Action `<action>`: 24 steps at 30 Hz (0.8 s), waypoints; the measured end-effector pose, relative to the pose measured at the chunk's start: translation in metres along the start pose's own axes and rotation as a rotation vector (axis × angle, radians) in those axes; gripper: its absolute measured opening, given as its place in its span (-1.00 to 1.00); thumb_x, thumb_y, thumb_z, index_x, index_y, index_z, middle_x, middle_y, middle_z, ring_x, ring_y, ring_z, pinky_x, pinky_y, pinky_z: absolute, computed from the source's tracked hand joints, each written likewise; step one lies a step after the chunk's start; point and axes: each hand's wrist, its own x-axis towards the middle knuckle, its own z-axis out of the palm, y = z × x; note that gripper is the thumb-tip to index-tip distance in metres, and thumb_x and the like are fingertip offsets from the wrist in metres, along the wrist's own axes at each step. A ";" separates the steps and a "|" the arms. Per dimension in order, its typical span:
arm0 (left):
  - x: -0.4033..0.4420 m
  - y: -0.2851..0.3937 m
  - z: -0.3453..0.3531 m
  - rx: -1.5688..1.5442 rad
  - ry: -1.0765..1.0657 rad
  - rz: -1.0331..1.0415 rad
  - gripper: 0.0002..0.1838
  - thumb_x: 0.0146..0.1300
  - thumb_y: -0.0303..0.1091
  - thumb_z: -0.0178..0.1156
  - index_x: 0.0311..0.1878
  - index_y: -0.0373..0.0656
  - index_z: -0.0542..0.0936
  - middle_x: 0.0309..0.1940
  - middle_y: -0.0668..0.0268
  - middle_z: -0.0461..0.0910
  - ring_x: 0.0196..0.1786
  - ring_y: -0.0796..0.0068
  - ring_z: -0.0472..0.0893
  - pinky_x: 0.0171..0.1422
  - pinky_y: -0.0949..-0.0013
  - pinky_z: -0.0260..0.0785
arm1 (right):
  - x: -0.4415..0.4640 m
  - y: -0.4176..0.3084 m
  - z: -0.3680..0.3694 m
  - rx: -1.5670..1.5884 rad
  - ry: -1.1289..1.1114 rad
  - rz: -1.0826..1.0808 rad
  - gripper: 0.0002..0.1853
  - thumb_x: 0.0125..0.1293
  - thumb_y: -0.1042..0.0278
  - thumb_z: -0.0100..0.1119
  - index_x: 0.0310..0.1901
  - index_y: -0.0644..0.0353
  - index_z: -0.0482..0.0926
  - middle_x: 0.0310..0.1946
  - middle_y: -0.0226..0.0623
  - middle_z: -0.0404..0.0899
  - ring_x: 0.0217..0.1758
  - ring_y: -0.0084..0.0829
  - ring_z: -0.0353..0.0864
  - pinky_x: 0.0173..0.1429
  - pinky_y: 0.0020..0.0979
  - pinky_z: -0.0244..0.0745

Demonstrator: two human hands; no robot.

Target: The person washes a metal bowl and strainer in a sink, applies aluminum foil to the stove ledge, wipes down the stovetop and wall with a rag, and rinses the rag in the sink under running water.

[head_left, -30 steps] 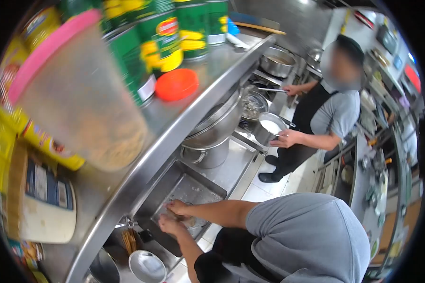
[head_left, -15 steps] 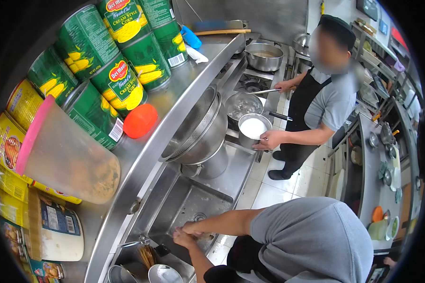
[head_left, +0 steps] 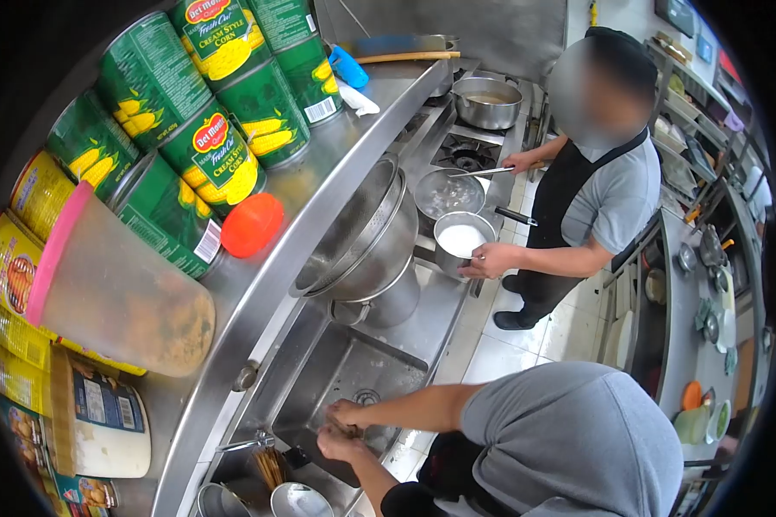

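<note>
Over the metal sink [head_left: 306, 372], both my hands are close together. My right hand [head_left: 347, 414] is the upper one in view, its fingers curled round something small and brownish. Just below it, my left hand [head_left: 338, 443] is closed against the same thing, which is mostly hidden by the fingers. The sink's drain [head_left: 366, 397] lies beside my right hand. A faucet [head_left: 248, 443] reaches in from the left, near my left hand.
A co-worker [head_left: 608, 185] at the stove holds a pot of white contents [head_left: 462, 238] and a pan handle. Large strainers [head_left: 353, 233] stand above the sink. Corn cans [head_left: 220, 155], a pink-rimmed container [head_left: 129, 284] and a red lid [head_left: 252, 225] occupy the shelf. Bowls [head_left: 300, 501] sit below.
The view has swung and steadied since the earliest frame. My hands remain over the sink, slightly farther apart than half a second ago. The co-worker's head has shifted a little.
</note>
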 end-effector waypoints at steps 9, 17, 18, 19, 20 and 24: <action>0.029 -0.021 0.001 0.689 -0.283 0.620 -0.64 0.28 -0.25 0.20 -0.46 -0.42 0.55 -0.50 0.19 0.63 -0.45 0.37 0.57 -0.33 0.23 0.41 | 0.005 0.010 0.025 -0.109 -0.258 0.217 -0.49 0.32 -0.14 0.15 -0.10 0.24 0.69 -0.15 -0.24 0.67 -0.19 -0.32 0.62 -0.13 -0.17 0.51; 0.043 -0.034 -0.013 0.640 -0.318 0.385 -0.44 0.46 -0.02 0.11 -0.30 -0.48 0.60 -0.39 0.06 0.66 -0.31 0.28 0.58 -0.12 0.16 0.43 | -0.005 -0.012 -0.022 -0.057 -0.287 0.086 -0.39 0.21 -0.28 0.26 -0.12 0.24 0.72 -0.17 -0.31 0.69 -0.18 -0.38 0.62 -0.10 -0.23 0.54; 0.044 -0.038 -0.020 0.429 -0.468 0.364 -0.43 0.47 0.02 0.08 -0.24 -0.47 0.59 -0.33 0.10 0.66 -0.25 0.31 0.58 -0.07 0.18 0.43 | -0.001 -0.012 -0.030 -0.171 -0.340 0.075 -0.40 0.21 -0.27 0.27 -0.12 0.23 0.71 -0.18 -0.31 0.69 -0.18 -0.38 0.62 -0.09 -0.23 0.54; 0.048 -0.029 -0.039 0.617 -0.647 0.314 -0.51 0.45 -0.01 0.12 -0.08 -0.39 0.55 -0.15 0.13 0.60 -0.11 0.32 0.56 0.05 0.20 0.42 | 0.003 -0.013 -0.038 -0.284 -0.393 0.057 -0.41 0.22 -0.26 0.27 -0.12 0.23 0.71 -0.18 -0.30 0.69 -0.18 -0.38 0.62 -0.09 -0.23 0.54; 0.060 -0.024 -0.054 0.620 -0.652 0.316 -0.51 0.45 -0.01 0.12 -0.08 -0.39 0.55 -0.15 0.13 0.60 -0.11 0.32 0.56 0.05 0.20 0.42 | 0.008 -0.012 -0.046 -0.513 -0.493 0.020 -0.43 0.22 -0.24 0.28 -0.11 0.22 0.71 -0.19 -0.30 0.69 -0.17 -0.39 0.62 -0.07 -0.24 0.54; 0.044 0.017 -0.043 0.215 -0.504 -0.268 -0.65 0.41 -0.15 0.12 -0.05 -0.31 0.52 -0.16 0.14 0.54 -0.05 0.26 0.58 0.14 0.12 0.43 | 0.015 0.014 -0.064 -0.719 -0.747 -0.465 -0.52 0.29 -0.05 0.29 0.00 0.23 0.65 -0.21 -0.25 0.68 -0.15 -0.39 0.61 -0.01 -0.29 0.53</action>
